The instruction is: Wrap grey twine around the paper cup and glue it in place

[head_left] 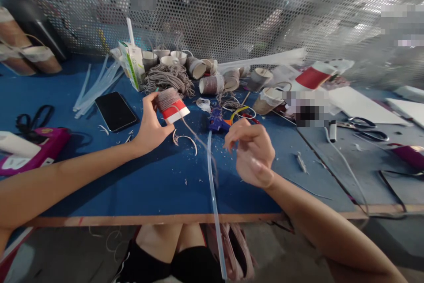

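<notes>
Left hand (151, 120) clamped on twine-wrapped cup (172, 107), centre-left; right hand (253, 152) curled, centre-right, grip unclear. Carton (133, 66) print, upper left, unreadable.

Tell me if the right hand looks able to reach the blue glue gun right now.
Probably yes: the right hand is just beside the blue glue gun, and nothing appears to stand between them; the left hand, holding the cord-wound cup, is clear of it.

Red-and-white cup (169, 112), tilted, upper part wrapped in grey-brown cord (168, 97); loose strand (191, 130) slanting down rightward.
</notes>
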